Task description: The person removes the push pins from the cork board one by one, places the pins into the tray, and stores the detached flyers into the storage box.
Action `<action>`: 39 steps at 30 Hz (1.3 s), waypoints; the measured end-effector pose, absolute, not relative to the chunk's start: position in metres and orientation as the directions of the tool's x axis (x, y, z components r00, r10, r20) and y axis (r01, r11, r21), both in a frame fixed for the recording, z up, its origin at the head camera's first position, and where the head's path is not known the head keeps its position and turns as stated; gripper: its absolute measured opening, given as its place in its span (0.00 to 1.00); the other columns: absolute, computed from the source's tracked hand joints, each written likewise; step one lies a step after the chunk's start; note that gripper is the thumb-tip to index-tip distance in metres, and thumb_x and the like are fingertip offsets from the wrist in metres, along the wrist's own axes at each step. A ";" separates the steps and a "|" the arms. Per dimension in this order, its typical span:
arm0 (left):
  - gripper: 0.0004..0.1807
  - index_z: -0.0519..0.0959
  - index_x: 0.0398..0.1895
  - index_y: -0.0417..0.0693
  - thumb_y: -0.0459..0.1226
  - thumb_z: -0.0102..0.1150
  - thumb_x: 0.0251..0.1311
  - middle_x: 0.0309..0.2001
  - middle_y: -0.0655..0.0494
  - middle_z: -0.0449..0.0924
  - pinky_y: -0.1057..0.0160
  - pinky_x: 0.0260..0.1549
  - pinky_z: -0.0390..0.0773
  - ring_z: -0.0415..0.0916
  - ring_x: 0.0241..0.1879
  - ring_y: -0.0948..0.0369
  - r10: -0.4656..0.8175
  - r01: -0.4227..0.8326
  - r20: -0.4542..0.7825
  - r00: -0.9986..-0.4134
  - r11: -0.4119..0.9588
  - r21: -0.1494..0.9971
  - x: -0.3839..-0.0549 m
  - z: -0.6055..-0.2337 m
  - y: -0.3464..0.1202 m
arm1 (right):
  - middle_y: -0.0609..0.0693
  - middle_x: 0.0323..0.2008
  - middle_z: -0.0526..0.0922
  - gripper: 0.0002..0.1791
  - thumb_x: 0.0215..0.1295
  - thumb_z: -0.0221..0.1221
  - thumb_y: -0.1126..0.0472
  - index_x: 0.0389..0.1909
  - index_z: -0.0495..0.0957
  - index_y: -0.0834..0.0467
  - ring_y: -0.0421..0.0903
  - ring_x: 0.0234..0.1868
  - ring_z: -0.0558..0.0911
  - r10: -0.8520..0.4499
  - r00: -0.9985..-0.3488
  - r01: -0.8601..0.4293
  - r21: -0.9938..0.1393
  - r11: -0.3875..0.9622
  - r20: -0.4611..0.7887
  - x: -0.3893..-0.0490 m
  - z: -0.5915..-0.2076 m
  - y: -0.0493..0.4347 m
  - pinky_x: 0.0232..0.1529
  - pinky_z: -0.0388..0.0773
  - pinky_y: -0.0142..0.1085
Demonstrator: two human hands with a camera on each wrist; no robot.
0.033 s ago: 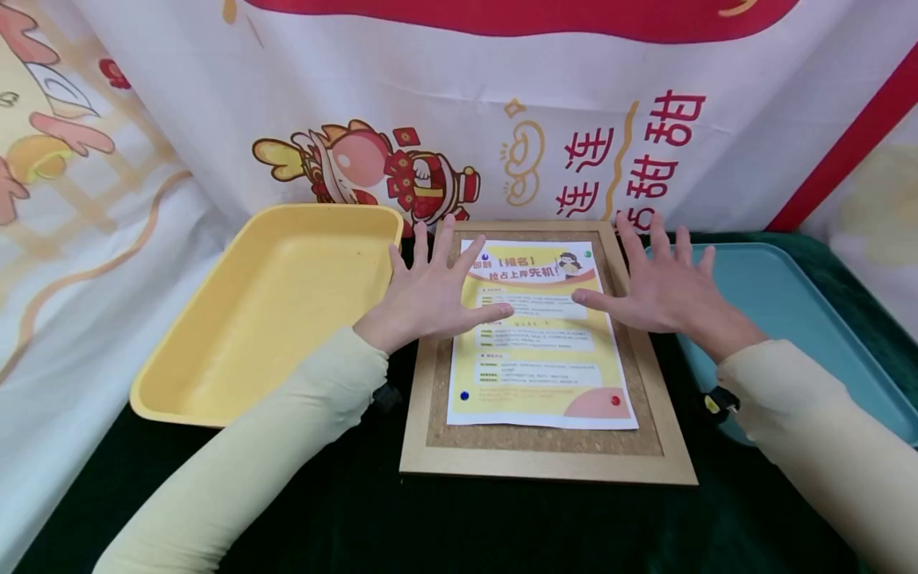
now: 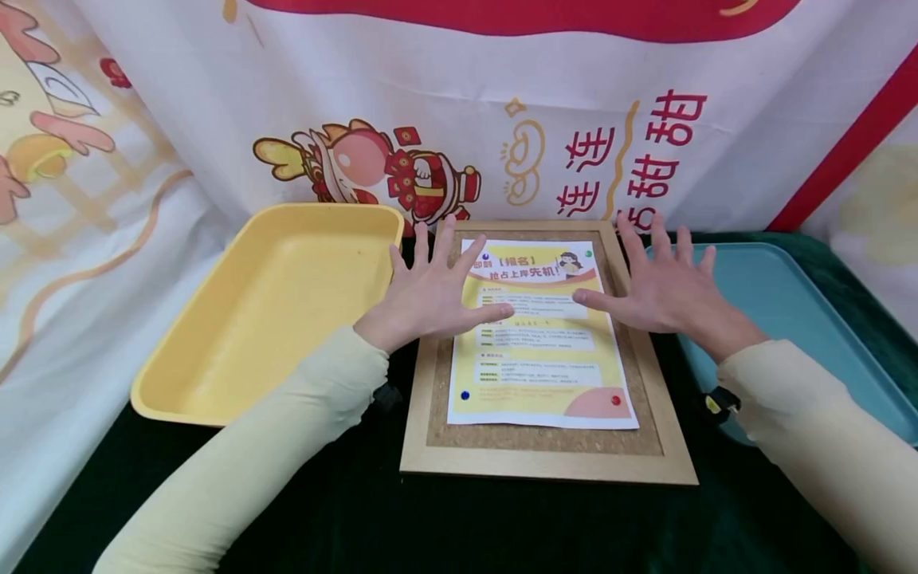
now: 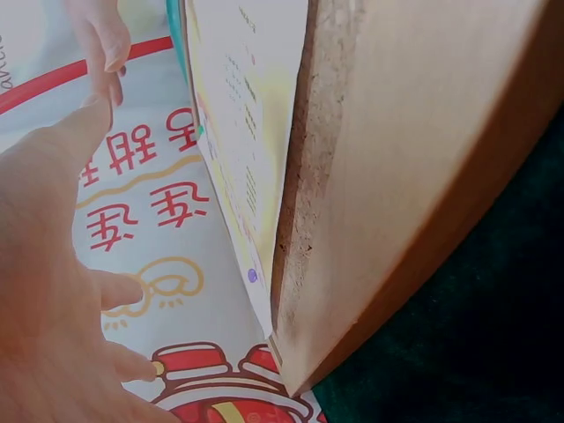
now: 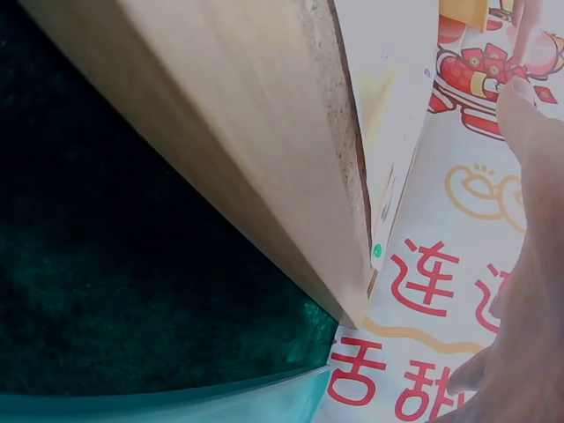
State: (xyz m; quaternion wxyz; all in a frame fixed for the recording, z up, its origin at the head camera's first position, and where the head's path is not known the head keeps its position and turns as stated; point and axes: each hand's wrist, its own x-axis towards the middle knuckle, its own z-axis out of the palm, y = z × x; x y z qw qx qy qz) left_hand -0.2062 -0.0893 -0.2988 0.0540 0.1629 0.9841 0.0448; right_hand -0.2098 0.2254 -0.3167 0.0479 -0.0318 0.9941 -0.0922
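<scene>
A yellow and white printed flyer (image 2: 534, 371) lies on a wood-framed cork board (image 2: 548, 464). Push pins sit at its corners: a dark blue pin (image 2: 465, 395), a red pin (image 2: 615, 400), a green pin (image 2: 589, 253) and a purple pin (image 2: 485, 257). Over the board's left side my left hand (image 2: 433, 295) is spread, fingers straight, holding nothing. My right hand (image 2: 663, 283) spreads likewise over the right side, its thumb above the paper. In both wrist views a gap shows between the hand and the board.
To the left stands a yellow tray (image 2: 287, 303), its right edge beside the left hand. A blue tray (image 2: 774, 303) lies on the right, partly under the right forearm. Dark green cloth (image 2: 502, 526) covers the table, and a printed white curtain (image 2: 445, 80) hangs behind.
</scene>
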 end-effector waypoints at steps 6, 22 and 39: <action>0.61 0.40 0.88 0.71 0.83 0.47 0.57 0.87 0.51 0.17 0.21 0.76 0.34 0.19 0.85 0.35 0.323 0.313 -0.086 -0.943 0.943 0.111 -0.205 -0.296 -0.091 | 0.70 0.84 0.23 0.74 0.53 0.50 0.09 0.86 0.23 0.43 0.84 0.80 0.34 -0.077 -0.994 -0.062 -0.178 0.982 -0.083 -0.209 -0.316 0.225 0.67 0.31 0.87; 0.61 0.42 0.88 0.70 0.82 0.47 0.57 0.88 0.48 0.24 0.22 0.77 0.36 0.19 0.85 0.34 0.338 0.331 -0.068 -0.939 0.938 0.101 -0.203 -0.292 -0.098 | 0.71 0.84 0.25 0.75 0.52 0.49 0.08 0.87 0.24 0.44 0.84 0.80 0.35 -0.086 -0.993 -0.072 -0.161 0.984 -0.084 -0.206 -0.317 0.224 0.67 0.31 0.86; 0.56 0.48 0.88 0.67 0.76 0.51 0.63 0.89 0.45 0.35 0.27 0.80 0.39 0.32 0.87 0.36 0.416 0.413 -0.243 -0.876 0.908 0.068 -0.202 -0.297 -0.110 | 0.68 0.86 0.42 0.69 0.58 0.53 0.14 0.88 0.34 0.45 0.76 0.82 0.48 -0.162 -0.986 -0.166 -0.255 0.953 0.037 -0.217 -0.303 0.209 0.76 0.47 0.76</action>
